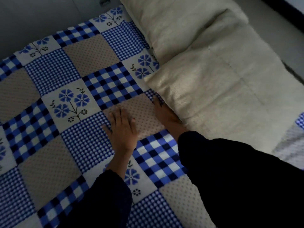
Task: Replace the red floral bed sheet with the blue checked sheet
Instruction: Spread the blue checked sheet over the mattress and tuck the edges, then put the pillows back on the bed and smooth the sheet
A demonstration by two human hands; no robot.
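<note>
Blue checked sheet [69,99] covers the bed; left hand [122,130] lies flat, fingers spread, gripping nothing, while right hand [166,115] presses beside the cream pillow [213,99]. Smoothing outward should clear wrinkles.

Plain grey wall [32,17], dim light

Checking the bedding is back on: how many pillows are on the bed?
2. One cream pillow lies at the top, a second cream pillow just below it beside the right hand. Others may lie out of frame.
</note>
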